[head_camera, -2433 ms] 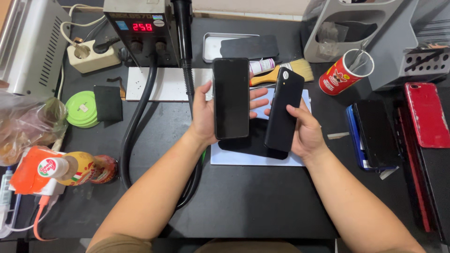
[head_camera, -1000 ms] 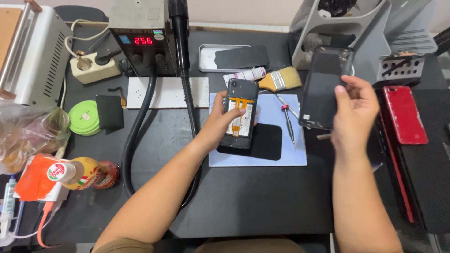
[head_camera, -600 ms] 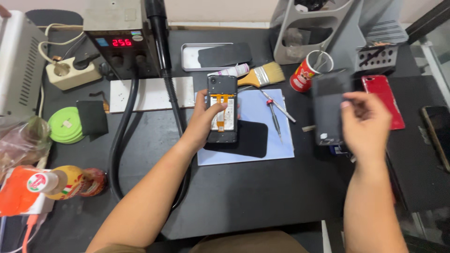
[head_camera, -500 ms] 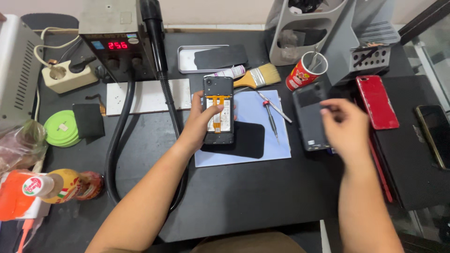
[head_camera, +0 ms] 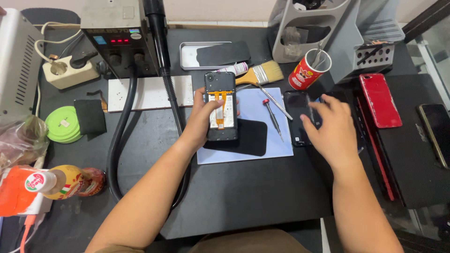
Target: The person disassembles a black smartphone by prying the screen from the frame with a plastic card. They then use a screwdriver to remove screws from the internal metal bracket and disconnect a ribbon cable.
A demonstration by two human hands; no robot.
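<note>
While the left hand [head_camera: 205,122] is closed around an opened phone [head_camera: 220,106], thumb on its inner side and fingers behind it, this phone with orange flex cables is held just above a dark pad [head_camera: 246,138] on a pale blue mat [head_camera: 267,150]. Further right, a red-tipped screwdriver [head_camera: 272,118] and tweezers [head_camera: 274,101] lie on the mat, and the right hand [head_camera: 333,133] is spread with fingers apart, its fingertips touching a black screen panel [head_camera: 296,117] that lies flat on the black table [head_camera: 234,197]; it does not clamp it. At the far left stand a white socket block [head_camera: 69,72], green tape rolls [head_camera: 63,125] and a hot-air station [head_camera: 117,40]; behind are a brush [head_camera: 260,75] and a red cup [head_camera: 308,70], and at the right a red phone [head_camera: 379,99]. Compared with half a second ago, the right hand has released the panel and opened, while the left hand holds the phone as before.
</note>
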